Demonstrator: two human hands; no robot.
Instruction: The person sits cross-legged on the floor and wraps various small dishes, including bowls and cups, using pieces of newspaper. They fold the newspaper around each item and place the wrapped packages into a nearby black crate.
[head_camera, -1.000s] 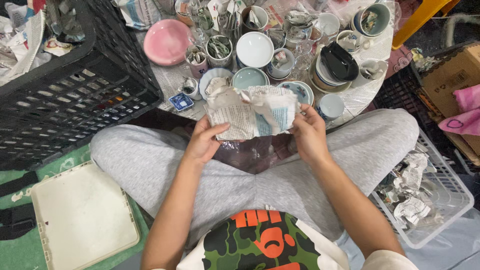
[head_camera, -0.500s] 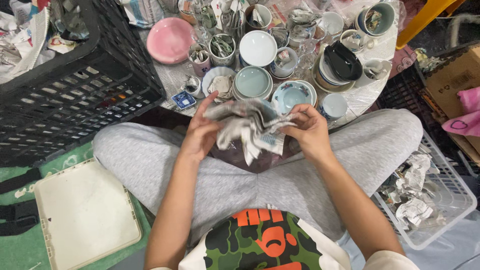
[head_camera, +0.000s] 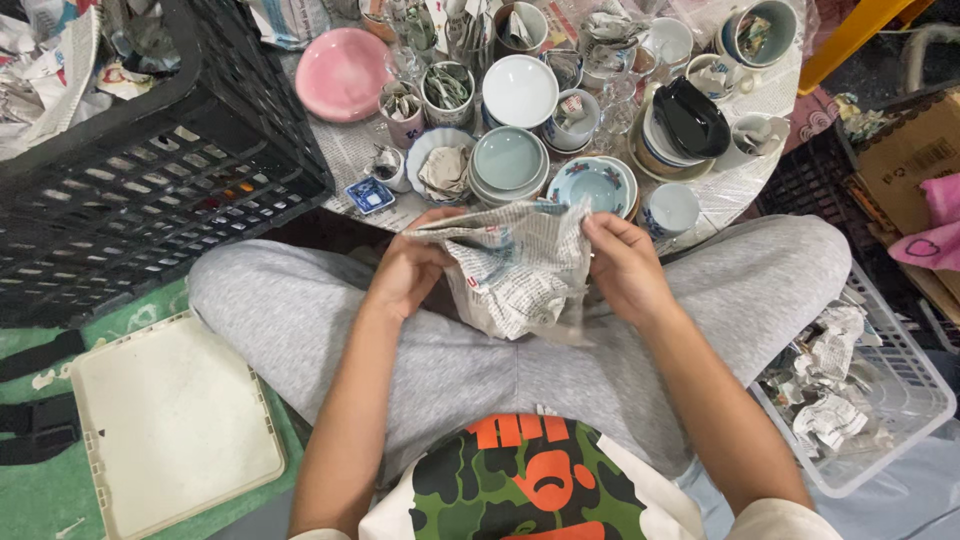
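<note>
I sit cross-legged in grey trousers with a bundle of crumpled newspaper (head_camera: 515, 270) over my lap. My left hand (head_camera: 405, 275) grips its left side, thumb on the upper edge. My right hand (head_camera: 625, 270) pinches the paper's upper right corner. What the paper wraps is hidden. Just beyond the bundle stand a pale green bowl (head_camera: 508, 162) and a blue patterned dish (head_camera: 592, 185) on a newspaper-covered low table (head_camera: 350, 150).
The table is crowded with cups, bowls, a pink plate (head_camera: 342, 72) and a black dish (head_camera: 690, 118). A black plastic crate (head_camera: 130, 190) stands at left, a cream lid (head_camera: 170, 425) on the green floor, a clear basket (head_camera: 870, 390) of crumpled paper at right, a cardboard box (head_camera: 905, 160) beyond.
The newspaper was held spread flat, then got crumpled between both hands; now it hangs as a folded bundle lower over my lap, with my hands closer to my body.
</note>
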